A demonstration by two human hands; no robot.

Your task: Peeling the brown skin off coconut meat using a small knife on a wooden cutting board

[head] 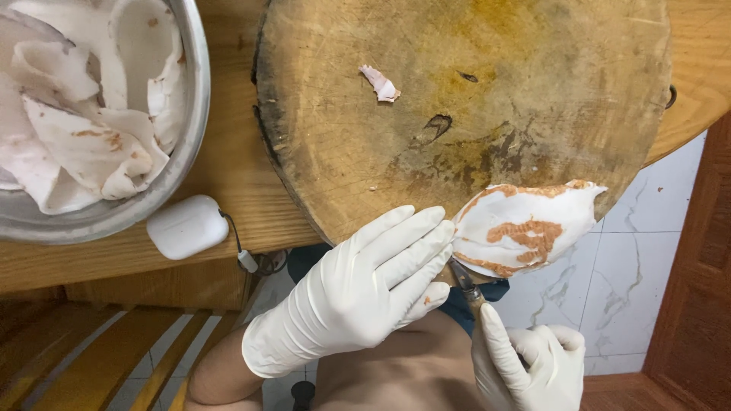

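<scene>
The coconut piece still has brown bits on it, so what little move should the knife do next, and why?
Probably slide the knife under the brown patch on the coconut piece. The left hand holds the piece at the board edge, the right hand grips the handle, and brown skin remains.

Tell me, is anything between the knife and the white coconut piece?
Nothing visible. The left hand holds the coconut piece at the edge of the round wooden board. The right hand grips the knife, whose blade already reaches the piece's lower edge. The left fingers lie beside the blade, not across it.
</scene>
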